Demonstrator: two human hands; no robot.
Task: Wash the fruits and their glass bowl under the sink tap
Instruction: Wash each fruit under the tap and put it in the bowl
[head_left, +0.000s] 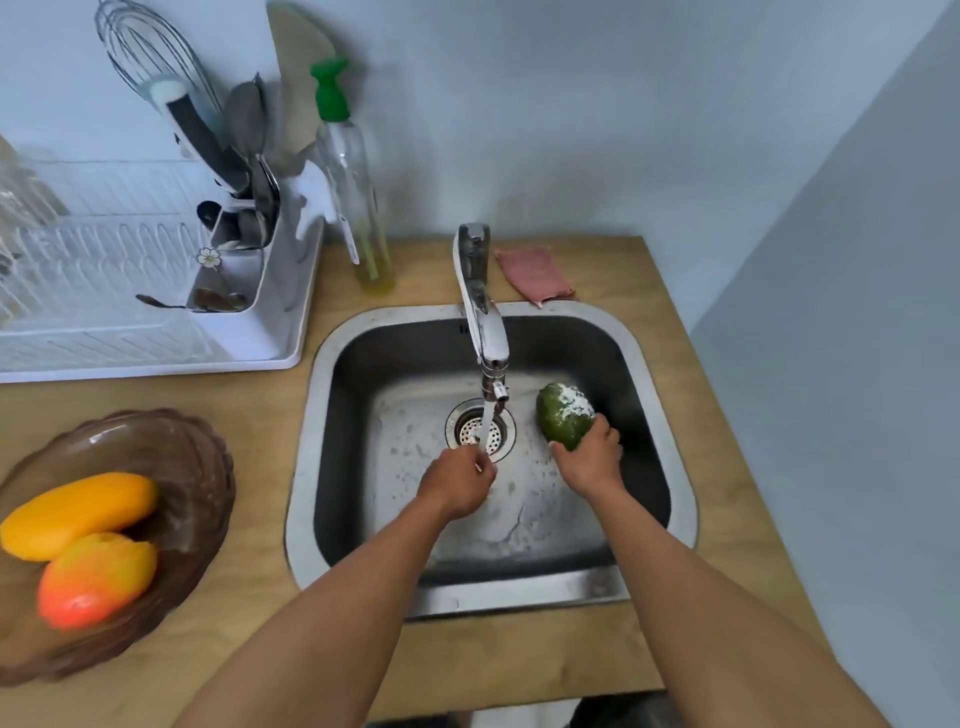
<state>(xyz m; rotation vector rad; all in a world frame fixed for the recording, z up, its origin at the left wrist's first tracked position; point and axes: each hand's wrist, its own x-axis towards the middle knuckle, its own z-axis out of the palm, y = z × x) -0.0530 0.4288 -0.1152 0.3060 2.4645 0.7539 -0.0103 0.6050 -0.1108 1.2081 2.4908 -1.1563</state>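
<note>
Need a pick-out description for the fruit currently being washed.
Start at the steel sink set in the wooden counter. Right of the running tap, the right hand grips a dark green fruit dusted with white. The only other fruits are orange, in the brown bowl far left.

Tap (480, 312) overhangs the sink (660, 364) middle; basin floor open either side.

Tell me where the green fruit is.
In the head view, the green fruit is inside the steel sink, held by the right hand, right of the drain.
</note>
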